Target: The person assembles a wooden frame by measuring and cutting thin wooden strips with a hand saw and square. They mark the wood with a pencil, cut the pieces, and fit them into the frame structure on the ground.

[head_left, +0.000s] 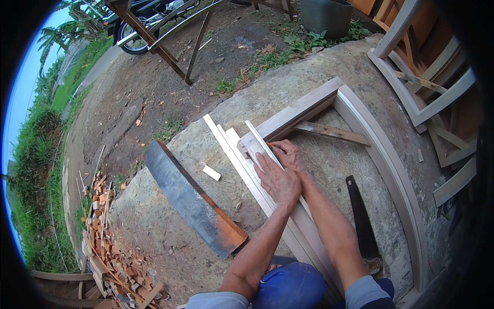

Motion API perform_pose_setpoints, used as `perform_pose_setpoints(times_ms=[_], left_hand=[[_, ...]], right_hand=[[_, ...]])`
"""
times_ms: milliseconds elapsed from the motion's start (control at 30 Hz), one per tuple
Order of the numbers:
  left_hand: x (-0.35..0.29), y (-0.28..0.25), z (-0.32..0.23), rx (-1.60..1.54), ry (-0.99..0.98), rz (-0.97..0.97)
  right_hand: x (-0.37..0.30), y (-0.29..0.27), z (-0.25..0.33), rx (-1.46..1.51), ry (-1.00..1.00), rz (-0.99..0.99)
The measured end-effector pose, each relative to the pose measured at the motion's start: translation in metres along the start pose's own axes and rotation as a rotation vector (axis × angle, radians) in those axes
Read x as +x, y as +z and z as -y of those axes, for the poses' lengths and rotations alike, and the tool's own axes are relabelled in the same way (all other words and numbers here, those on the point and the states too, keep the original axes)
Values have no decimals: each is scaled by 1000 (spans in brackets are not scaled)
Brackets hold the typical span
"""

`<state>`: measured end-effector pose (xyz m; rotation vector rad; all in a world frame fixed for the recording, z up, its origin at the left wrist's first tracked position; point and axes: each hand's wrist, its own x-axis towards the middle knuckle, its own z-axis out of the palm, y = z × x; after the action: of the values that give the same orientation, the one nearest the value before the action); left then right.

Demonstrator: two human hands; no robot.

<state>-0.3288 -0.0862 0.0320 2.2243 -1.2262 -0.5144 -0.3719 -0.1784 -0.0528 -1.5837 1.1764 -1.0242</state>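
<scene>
A curved wooden frame [406,206] lies on the stone slab, its long straight side running under my forearms. Along that side rests a thin pale wooden strip [253,130]. My left hand [278,180] presses on the strip from above, fingers bent over it near the frame's corner; its thumb is hidden. Just beyond, my right hand [289,154] is closed in a pinch on a slim orange pencil [269,145], of which only a short end shows, beside the strip. Further pale strips [226,144] lie parallel on the left.
A dark curved board [190,198] lies to the left, near a small white offcut [211,172]. On the right is a handsaw [360,216]. Wooden frames [432,98] stand stacked at the far right. Wood scraps [123,268] pile up lower left. A motorcycle [135,38] stands behind.
</scene>
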Motion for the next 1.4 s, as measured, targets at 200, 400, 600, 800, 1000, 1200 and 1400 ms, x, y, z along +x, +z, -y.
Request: perform_pose_setpoints(times_ms=[200,400,600,800,1000,1200,1400], left_hand=[[-1,-4,-3,-14,-16,17],[-1,-5,-3,11,-13,38],[1,-2,0,-2,-9,0],[1,-3,9,-135,26,0],[6,1,19,-238,32,-38],[5,-8,21,-242,34,32],[9,-22,14,-252,23,92]], right_hand=[[-46,-54,35,-248,65,33],[-206,-161,95,-431,247,530],[-338,-213,129,-630,412,716],[-363,-214,134,-614,442,591],[-366,-223,157,-732,363,477],[-367,-222,168,-829,256,335],[-359,-242,187,-1084,90,217]])
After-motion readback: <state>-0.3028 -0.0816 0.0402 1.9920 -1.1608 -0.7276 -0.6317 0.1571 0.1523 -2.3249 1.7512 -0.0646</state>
